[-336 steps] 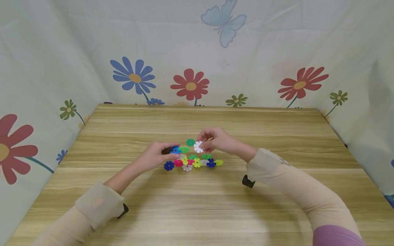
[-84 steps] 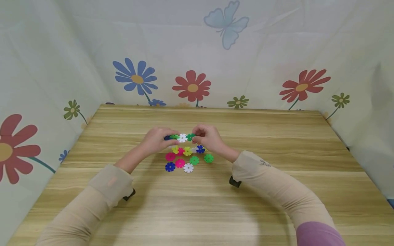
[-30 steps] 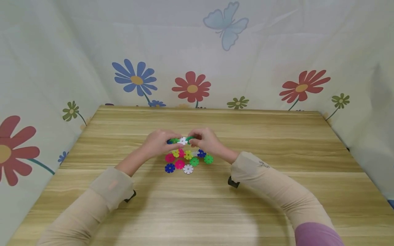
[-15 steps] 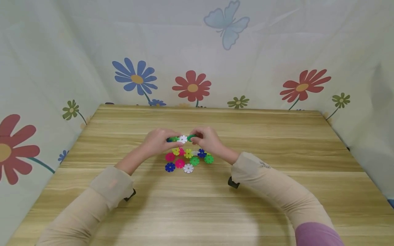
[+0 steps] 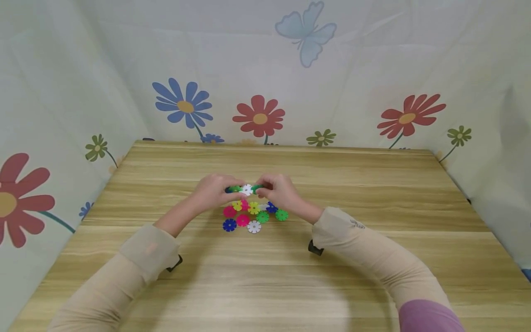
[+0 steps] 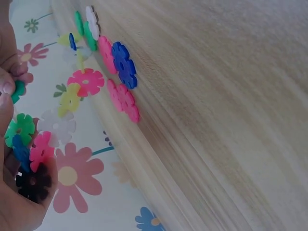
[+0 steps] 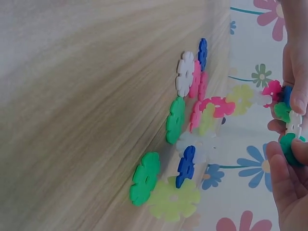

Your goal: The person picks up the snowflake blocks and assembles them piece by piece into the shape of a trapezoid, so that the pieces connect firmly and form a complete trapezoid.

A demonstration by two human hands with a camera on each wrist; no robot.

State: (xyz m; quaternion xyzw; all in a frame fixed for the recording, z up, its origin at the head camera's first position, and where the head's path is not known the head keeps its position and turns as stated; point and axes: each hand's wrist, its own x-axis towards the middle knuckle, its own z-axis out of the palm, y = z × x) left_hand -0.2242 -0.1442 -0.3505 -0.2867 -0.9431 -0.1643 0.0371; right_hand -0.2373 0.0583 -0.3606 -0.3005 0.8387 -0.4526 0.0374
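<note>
In the head view, the left hand [image 5: 215,191] grips joined notched discs; the left wrist view shows a black disc [image 6: 33,183], a blue one [image 6: 21,151], a pink one [image 6: 42,150] and a light green one [image 6: 20,130] at its palm. A white disc [image 5: 246,190] sits between the two hands. The right hand [image 5: 279,190] pinches a dark green disc [image 7: 289,148], which touches the white disc [image 7: 293,124] in the right wrist view. Both hands are above the wooden table, just behind the other discs. Fingers partly hide the held pieces.
On the table [image 5: 265,286] lie loose discs: blue [image 5: 229,225], pink [image 5: 242,220], white [image 5: 254,226], and two green [image 5: 262,217] [image 5: 281,215]. Behind them a joined row holds yellow [image 5: 254,208], pink, white and blue [image 5: 272,207] discs. A flowered cloth [image 5: 348,83] hangs behind the table.
Since the earliest frame, the white disc has gone from the right hand to the held chain, and the right hand now pinches a dark green disc. Over the last second both hands have barely moved.
</note>
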